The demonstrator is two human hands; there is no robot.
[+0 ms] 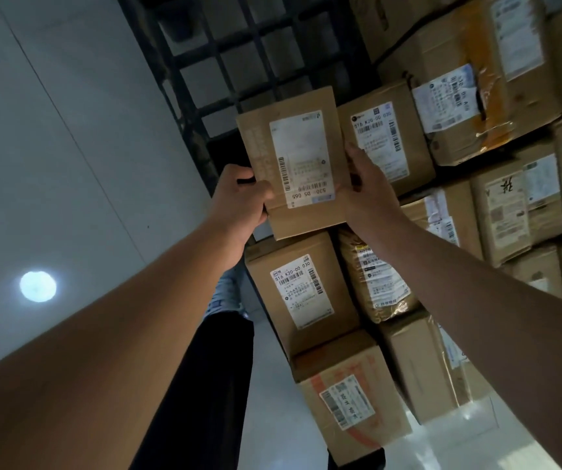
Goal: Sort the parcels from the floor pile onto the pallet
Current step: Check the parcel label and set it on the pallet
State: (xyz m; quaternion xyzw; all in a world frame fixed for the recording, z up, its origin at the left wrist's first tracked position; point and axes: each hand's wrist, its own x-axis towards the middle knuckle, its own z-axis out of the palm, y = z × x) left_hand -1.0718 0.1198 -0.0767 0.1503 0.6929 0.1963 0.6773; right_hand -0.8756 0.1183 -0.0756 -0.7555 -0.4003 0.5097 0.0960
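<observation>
A: So, where is the parcel (294,164) now?

B: Both hands hold it in the air, over the black pallet (255,52) grid, just left of the stacked boxes (388,140). Its white label (301,157) faces the camera.

A: And how do the hands grip it?

B: The left hand (240,198) is wrapped around the near left corner, thumb on top and fingers under. The right hand (369,188) takes the near right edge, fingers curled around the side. Nothing is loose.

A: Is it heavy, you think?

B: I judge it is light. It is a small flat carton, and the hands carry it only by one end. The cardboard looks stiff and is not bending.

A: Is it slippery?

B: The plain cardboard probably not; the glossy label maybe a little. It is better to hold by the edges and corners, as now, and to keep one hand under it when it goes down beside the stack.
</observation>
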